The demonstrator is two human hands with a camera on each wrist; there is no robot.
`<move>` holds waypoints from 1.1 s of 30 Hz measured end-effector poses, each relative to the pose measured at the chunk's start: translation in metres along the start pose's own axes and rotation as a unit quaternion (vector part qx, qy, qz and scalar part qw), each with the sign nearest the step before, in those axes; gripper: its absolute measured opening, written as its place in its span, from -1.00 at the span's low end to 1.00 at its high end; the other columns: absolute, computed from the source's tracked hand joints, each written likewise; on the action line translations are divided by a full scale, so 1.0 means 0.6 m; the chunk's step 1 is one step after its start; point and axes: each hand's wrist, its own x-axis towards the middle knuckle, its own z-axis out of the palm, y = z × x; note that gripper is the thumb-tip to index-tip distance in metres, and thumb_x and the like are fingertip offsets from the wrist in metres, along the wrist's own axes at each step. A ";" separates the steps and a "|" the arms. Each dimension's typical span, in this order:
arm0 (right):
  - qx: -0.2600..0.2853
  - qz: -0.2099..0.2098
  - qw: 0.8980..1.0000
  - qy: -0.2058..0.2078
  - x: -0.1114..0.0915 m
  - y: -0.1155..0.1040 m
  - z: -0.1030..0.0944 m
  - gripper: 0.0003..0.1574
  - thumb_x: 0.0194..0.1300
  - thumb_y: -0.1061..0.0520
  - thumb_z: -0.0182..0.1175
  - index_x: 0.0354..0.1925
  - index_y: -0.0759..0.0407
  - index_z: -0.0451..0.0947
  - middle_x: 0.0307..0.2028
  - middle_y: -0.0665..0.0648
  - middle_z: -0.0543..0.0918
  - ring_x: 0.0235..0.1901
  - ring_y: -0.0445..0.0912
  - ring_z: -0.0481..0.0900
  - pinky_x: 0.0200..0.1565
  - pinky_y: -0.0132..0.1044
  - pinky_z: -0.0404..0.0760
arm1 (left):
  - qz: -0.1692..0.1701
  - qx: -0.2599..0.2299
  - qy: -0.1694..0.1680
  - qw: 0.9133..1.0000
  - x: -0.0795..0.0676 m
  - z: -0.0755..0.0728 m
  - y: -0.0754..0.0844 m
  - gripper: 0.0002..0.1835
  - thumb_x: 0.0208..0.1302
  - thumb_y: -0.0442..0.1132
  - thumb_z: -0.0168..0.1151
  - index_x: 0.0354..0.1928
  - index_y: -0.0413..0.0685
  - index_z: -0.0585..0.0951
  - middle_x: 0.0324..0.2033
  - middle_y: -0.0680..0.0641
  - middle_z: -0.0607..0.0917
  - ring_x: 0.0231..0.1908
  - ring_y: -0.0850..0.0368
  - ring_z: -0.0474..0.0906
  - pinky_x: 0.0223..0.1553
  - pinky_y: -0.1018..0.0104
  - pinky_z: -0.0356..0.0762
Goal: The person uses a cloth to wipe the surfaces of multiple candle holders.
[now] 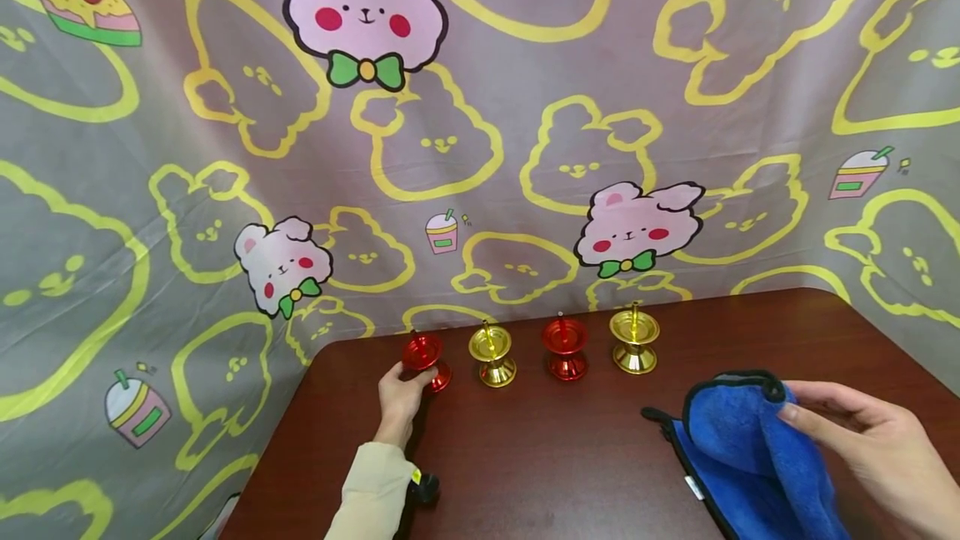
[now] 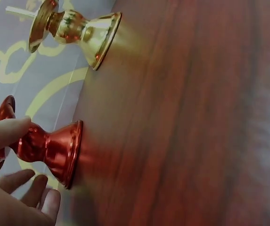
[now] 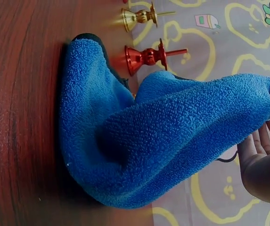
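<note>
My left hand is at the leftmost red candle holder. In the left wrist view, the thumb lies across the narrow stem of this red candle holder, and its base stands on the table. Several fingers show below the stem; the index finger is hidden. On the right, my right hand pinches the upper edge of a blue towel with black trim. The right wrist view shows the raised towel hanging in a fold from the fingers, its lower part down at the table.
Right of the held one stand a gold candle holder, a red one and another gold one, in a row along the back of the brown table. A patterned curtain hangs behind them.
</note>
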 end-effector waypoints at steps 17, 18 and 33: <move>0.010 0.010 1.000 -0.003 0.003 0.000 0.012 -0.59 0.35 0.03 0.35 0.07 0.21 0.64 -0.25 -0.35 0.67 -0.29 -0.46 0.60 -0.37 -0.51 0.57 | -0.022 -0.085 -0.048 0.995 -0.118 0.033 0.031 -0.56 0.13 -0.41 0.41 0.03 -0.37 0.49 -0.18 -0.22 0.60 -0.20 0.06 0.50 -0.18 0.30 0.45; 0.015 0.012 1.000 -0.006 0.003 -0.001 0.013 -0.60 0.35 0.03 0.35 0.07 0.19 0.64 -0.25 -0.36 0.67 -0.28 -0.45 0.60 -0.37 -0.51 0.57 | -0.016 -0.084 -0.057 0.995 -0.121 0.039 0.033 -0.55 0.13 -0.41 0.42 0.05 -0.38 0.49 -0.15 -0.25 0.61 -0.18 0.04 0.51 -0.16 0.30 0.46; 0.190 0.010 0.980 -0.063 0.000 -0.004 0.027 -0.72 0.40 0.28 0.25 0.05 0.18 0.69 -0.15 -0.15 0.74 -0.21 -0.23 0.68 -0.29 -0.37 0.65 | 0.035 -0.028 -0.079 0.996 -0.087 0.133 0.045 -0.32 0.00 -0.36 0.52 0.19 -0.34 0.45 -0.05 -0.27 0.54 -0.05 -0.15 0.45 -0.10 0.15 0.44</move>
